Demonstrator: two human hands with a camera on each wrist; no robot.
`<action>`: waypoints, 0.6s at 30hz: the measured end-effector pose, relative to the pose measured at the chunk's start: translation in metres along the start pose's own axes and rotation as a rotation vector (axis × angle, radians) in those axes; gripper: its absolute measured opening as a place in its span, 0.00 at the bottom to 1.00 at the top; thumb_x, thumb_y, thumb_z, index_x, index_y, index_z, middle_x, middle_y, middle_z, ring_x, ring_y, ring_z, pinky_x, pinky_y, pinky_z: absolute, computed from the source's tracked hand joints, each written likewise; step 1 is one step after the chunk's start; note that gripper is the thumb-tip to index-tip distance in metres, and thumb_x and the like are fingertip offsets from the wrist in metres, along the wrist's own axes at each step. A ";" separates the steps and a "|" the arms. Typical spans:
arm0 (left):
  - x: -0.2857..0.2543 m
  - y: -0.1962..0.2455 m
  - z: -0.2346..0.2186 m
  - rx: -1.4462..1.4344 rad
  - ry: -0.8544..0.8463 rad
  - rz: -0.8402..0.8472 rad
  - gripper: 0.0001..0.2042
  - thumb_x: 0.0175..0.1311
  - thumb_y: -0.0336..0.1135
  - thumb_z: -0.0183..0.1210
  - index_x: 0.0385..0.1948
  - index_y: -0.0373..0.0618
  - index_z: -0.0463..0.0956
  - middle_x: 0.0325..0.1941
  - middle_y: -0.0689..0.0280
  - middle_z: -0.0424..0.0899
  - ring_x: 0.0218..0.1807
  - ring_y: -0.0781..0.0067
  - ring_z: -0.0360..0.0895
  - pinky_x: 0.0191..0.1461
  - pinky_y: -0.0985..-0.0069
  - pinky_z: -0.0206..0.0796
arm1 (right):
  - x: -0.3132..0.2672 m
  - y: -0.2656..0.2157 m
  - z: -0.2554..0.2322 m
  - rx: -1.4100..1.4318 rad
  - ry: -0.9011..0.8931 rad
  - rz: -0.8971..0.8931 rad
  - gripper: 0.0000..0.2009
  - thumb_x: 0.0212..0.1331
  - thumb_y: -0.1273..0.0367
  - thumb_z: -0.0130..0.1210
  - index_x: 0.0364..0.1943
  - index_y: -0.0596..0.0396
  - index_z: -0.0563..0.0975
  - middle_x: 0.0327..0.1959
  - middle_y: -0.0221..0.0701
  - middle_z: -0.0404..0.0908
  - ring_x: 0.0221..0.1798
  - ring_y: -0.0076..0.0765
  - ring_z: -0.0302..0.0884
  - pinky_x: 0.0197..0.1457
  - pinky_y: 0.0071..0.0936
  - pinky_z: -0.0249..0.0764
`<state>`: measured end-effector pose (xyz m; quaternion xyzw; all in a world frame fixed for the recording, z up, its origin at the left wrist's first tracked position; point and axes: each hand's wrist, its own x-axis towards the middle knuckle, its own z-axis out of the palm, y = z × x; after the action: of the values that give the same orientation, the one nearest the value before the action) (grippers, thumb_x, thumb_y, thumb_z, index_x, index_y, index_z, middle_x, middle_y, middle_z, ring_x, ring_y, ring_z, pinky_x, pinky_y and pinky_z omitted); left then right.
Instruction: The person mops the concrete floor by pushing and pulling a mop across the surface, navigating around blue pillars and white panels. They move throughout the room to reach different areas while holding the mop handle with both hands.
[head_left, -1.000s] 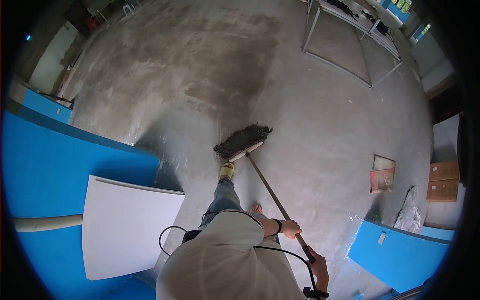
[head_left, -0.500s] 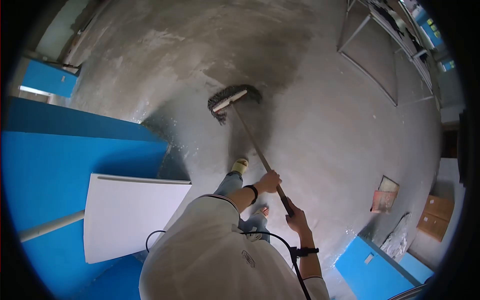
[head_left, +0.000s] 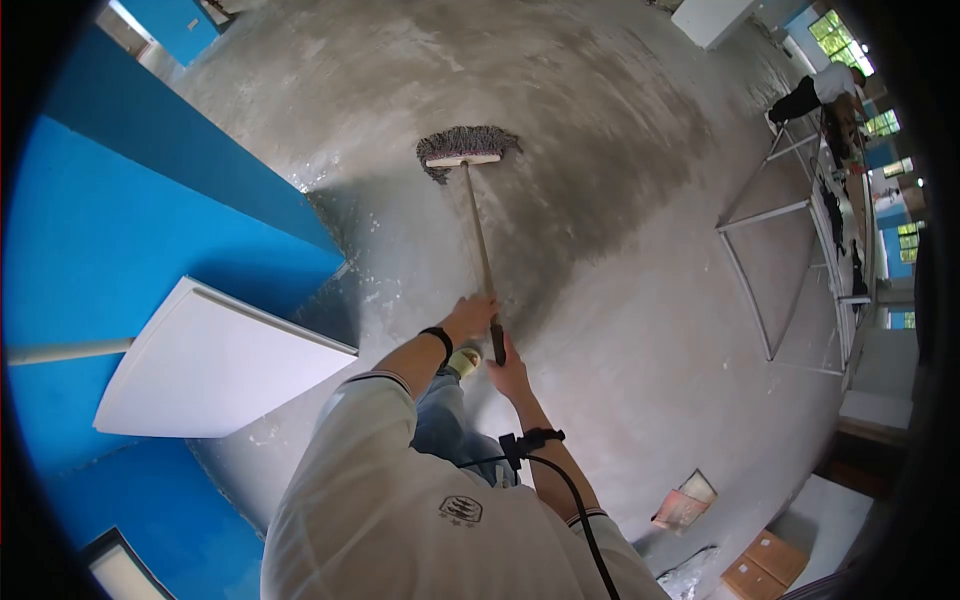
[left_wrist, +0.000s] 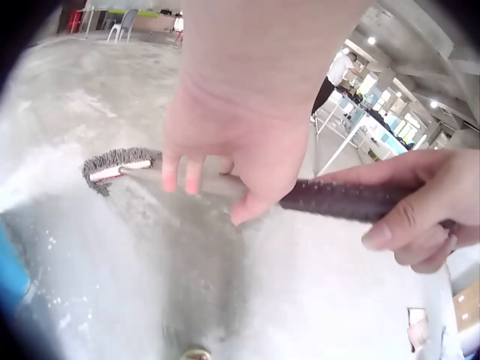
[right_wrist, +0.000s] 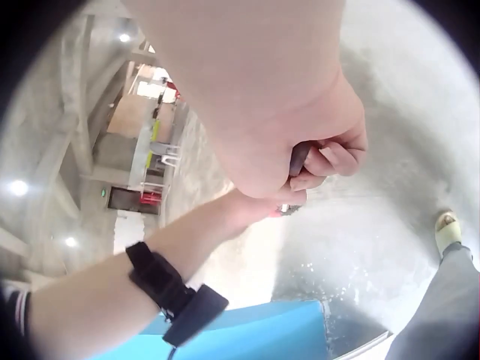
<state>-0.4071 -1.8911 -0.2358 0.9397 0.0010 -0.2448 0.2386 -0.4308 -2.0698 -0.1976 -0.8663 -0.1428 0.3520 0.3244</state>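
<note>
Out ahead on the floor (head_left: pixel 620 330) lies the mop head (head_left: pixel 468 148), crosswise; I see its handle (head_left: pixel 478 230) run back, left hand (head_left: pixel 470 318) curled round it nearer the head; right hand (head_left: pixel 510 375) gripping the near end.

head view high, facing down

Place: large indoor hall, exact use unclear
Floor: bare concrete (head_left: pixel 620 330), damp-looking patches
Walls: blue-painted partition (head_left: pixel 190 210)
Ceiling: exposed beams (right_wrist: pixel 79 82), lights
Furniture: metal-framed table (head_left: pixel 765 214), plastic chair (left_wrist: pixel 124 25)
</note>
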 end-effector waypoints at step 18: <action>-0.041 0.291 0.236 -0.004 -0.722 0.483 0.21 0.45 0.39 0.67 0.47 0.58 0.79 0.52 0.61 0.76 0.51 0.56 0.76 0.50 0.57 0.71 | -0.376 0.198 -0.113 0.077 0.039 0.288 0.32 0.42 0.70 0.61 0.61 0.50 0.72 0.47 0.45 0.81 0.50 0.49 0.79 0.52 0.32 0.73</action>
<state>-0.5174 -2.2500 -0.2671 0.7668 -0.3018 -0.4949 0.2757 -0.6152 -2.4493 -0.0736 -0.8714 0.0027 0.3831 0.3063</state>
